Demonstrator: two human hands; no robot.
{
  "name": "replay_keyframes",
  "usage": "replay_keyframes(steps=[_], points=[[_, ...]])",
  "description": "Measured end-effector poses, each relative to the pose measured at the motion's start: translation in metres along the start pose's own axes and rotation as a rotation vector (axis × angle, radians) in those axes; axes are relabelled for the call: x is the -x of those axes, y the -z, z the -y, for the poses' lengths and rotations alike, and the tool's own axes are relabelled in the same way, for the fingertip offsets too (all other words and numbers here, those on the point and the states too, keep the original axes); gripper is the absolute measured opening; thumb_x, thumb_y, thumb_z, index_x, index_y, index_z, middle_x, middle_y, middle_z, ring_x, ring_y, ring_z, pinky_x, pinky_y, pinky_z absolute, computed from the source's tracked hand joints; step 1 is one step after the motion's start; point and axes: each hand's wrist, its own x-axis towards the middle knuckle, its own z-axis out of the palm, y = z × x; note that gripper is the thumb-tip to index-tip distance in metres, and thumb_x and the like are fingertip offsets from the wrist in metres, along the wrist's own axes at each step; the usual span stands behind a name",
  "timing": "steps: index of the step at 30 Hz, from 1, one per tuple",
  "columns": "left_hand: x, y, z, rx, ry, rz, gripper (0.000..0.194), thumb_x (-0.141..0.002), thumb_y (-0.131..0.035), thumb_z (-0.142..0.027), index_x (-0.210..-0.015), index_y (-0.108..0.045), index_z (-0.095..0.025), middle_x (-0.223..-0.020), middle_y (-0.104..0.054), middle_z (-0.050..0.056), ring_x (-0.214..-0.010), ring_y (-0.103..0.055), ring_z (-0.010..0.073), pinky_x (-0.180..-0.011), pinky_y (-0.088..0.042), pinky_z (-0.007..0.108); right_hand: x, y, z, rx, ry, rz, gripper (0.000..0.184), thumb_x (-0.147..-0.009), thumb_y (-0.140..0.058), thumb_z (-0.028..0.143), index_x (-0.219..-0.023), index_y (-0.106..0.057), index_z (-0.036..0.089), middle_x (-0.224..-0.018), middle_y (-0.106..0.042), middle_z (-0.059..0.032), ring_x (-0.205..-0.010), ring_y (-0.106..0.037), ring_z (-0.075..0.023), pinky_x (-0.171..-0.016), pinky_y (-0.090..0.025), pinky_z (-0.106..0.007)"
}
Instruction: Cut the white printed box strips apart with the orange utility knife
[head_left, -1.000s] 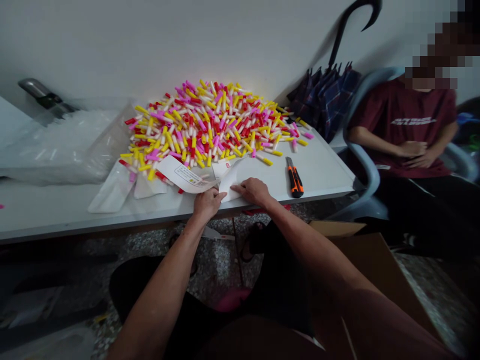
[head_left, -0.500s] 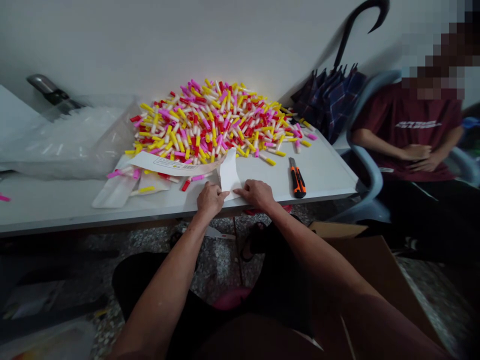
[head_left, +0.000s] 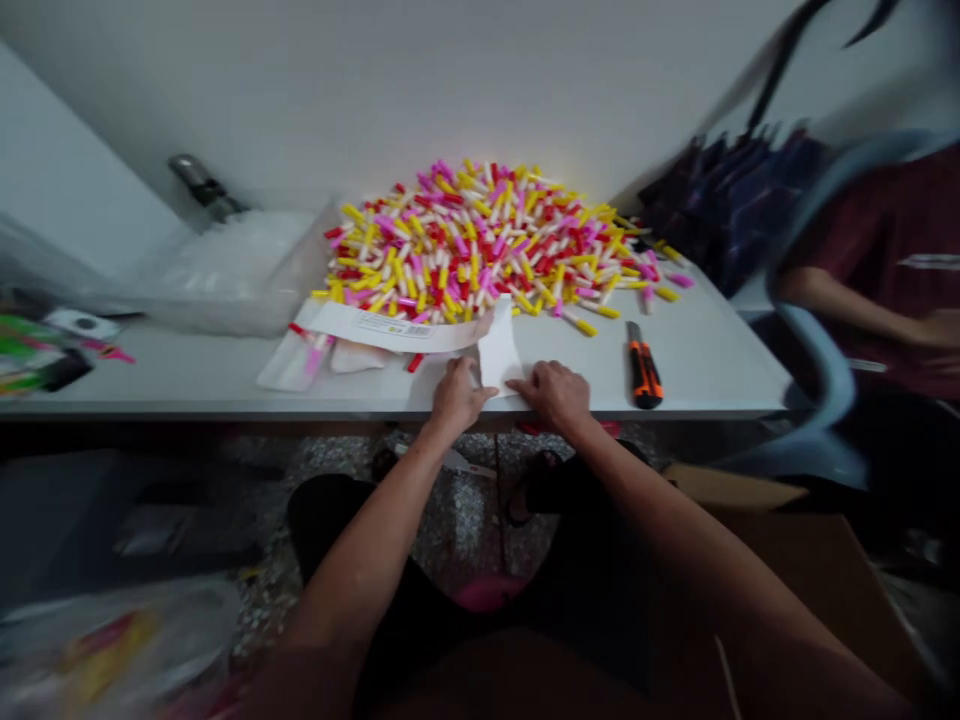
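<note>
A long white paper strip [head_left: 375, 328] with printed text and a barcode curves across the front of the table. Its right end [head_left: 498, 350] is folded and stands up toward the wall. My left hand [head_left: 457, 398] grips the near edge of that folded end, thumb pressed on it. On the other side my right hand [head_left: 556, 394] is closed, its thumb pinching the same edge. Right of my hands lies an orange and black utility knife [head_left: 643, 370]. Beyond the strip rises a heap of small yellow, red, pink and white plastic tubes [head_left: 480, 240].
A clear plastic bag of white pieces [head_left: 232, 265] stands at left on the white table [head_left: 720, 360]. Clear packets [head_left: 296, 362] lie under the strip. To the right are a folded umbrella [head_left: 742, 200] and a seated person [head_left: 892, 240]. A cardboard box [head_left: 810, 570] is below.
The head view has swung left, so the scene sits further right and more of the table's left end shows. My hands stay at the folded end of the paper strip.
</note>
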Motion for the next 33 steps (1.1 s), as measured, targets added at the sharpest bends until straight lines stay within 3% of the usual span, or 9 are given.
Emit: replay_keyframes(steps=[4, 10, 16, 21, 23, 25, 28, 30, 33], points=[[0.004, 0.007, -0.005, -0.050, -0.037, 0.040, 0.043, -0.090, -0.078, -0.035, -0.126, -0.059, -0.020, -0.135, -0.062, 0.013, -0.122, -0.063, 0.0286, -0.100, -0.050, 0.038, -0.002, -0.008, -0.003, 0.038, 0.026, -0.107, 0.057, -0.097, -0.055, 0.074, -0.090, -0.067, 0.018, -0.099, -0.073, -0.0125, -0.097, -0.063, -0.0298, -0.084, -0.035, -0.040], [0.008, 0.010, -0.006, -0.190, -0.008, 0.034, 0.055, -0.090, -0.077, -0.047, -0.133, -0.058, -0.019, -0.139, -0.062, 0.018, -0.128, -0.059, 0.0372, -0.098, -0.051, 0.046, 0.001, -0.009, -0.001, 0.014, 0.019, -0.115, 0.060, -0.097, -0.052, 0.076, -0.093, -0.067, 0.018, -0.101, -0.072, -0.0137, -0.097, -0.061, -0.0303, -0.085, -0.033, -0.040], [0.005, 0.008, 0.002, -0.180, -0.044, 0.036, 0.062, -0.091, -0.075, -0.051, -0.141, -0.055, -0.021, -0.146, -0.058, 0.018, -0.133, -0.056, 0.0370, -0.102, -0.050, 0.047, 0.002, -0.012, 0.004, 0.005, 0.004, -0.129, 0.063, -0.093, -0.053, 0.080, -0.095, -0.067, 0.018, -0.103, -0.072, -0.0152, -0.100, -0.059, -0.0321, -0.088, -0.035, -0.042], [0.004, 0.012, 0.010, -0.132, -0.093, 0.022, 0.072, -0.089, -0.075, -0.053, -0.149, -0.049, -0.023, -0.154, -0.054, 0.017, -0.140, -0.052, 0.0398, -0.107, -0.048, 0.051, 0.001, -0.003, 0.001, -0.144, 0.046, -0.077, 0.054, -0.094, -0.060, 0.072, -0.094, -0.068, 0.019, -0.103, -0.073, -0.0134, -0.099, -0.061, -0.0293, -0.090, -0.039, -0.040], [0.000, 0.013, 0.012, -0.141, -0.103, 0.028, 0.077, -0.088, -0.076, -0.052, -0.153, -0.046, -0.024, -0.156, -0.052, 0.017, -0.140, -0.052, 0.0413, -0.106, -0.048, 0.053, 0.000, 0.010, -0.018, -0.307, 0.083, -0.063, 0.048, -0.099, -0.057, 0.066, -0.096, -0.068, 0.019, -0.101, -0.074, -0.0104, -0.095, -0.063, -0.0254, -0.086, -0.042, -0.036], [-0.005, 0.013, 0.011, -0.156, -0.112, 0.060, 0.074, -0.087, -0.077, -0.051, -0.151, -0.049, -0.025, -0.154, -0.055, 0.017, -0.137, -0.055, 0.0428, -0.103, -0.050, 0.054, 0.002, 0.028, -0.049, -0.434, 0.009, -0.163, 0.044, -0.104, -0.051, 0.060, -0.102, -0.068, 0.019, -0.101, -0.074, -0.0096, -0.089, -0.064, -0.0229, -0.082, -0.045, -0.034], [-0.011, 0.013, 0.009, -0.116, -0.148, 0.092, 0.071, -0.082, -0.082, -0.046, -0.145, -0.053, -0.026, -0.148, -0.060, 0.016, -0.129, -0.060, 0.0427, -0.098, -0.052, 0.052, 0.005, 0.052, -0.106, -0.311, -0.359, -0.392, 0.048, -0.099, -0.058, 0.061, -0.117, -0.066, 0.017, -0.109, -0.073, -0.0133, -0.096, -0.066, -0.0271, -0.083, -0.047, -0.037], [-0.014, 0.011, 0.010, -0.032, -0.161, 0.076, 0.077, -0.077, -0.085, -0.038, -0.146, -0.051, -0.026, -0.143, -0.065, 0.013, -0.124, -0.064, 0.0394, -0.094, -0.053, 0.047, 0.005, 0.058, -0.135, -0.205, -0.494, -0.287, 0.063, -0.092, -0.067, 0.065, -0.129, -0.063, 0.015, -0.116, -0.072, -0.0164, -0.106, -0.066, -0.0319, -0.086, -0.048, -0.040], [-0.018, 0.008, 0.012, 0.162, -0.138, 0.101, 0.077, -0.073, -0.083, -0.028, -0.143, -0.054, -0.023, -0.125, -0.074, 0.009, -0.103, -0.071, 0.0300, -0.084, -0.054, 0.039, 0.002, 0.054, -0.151, -0.087, -0.504, -0.078, 0.065, -0.090, -0.070, 0.062, -0.133, -0.065, 0.013, -0.129, -0.068, -0.0213, -0.113, -0.066, -0.0356, -0.087, -0.048, -0.041]])
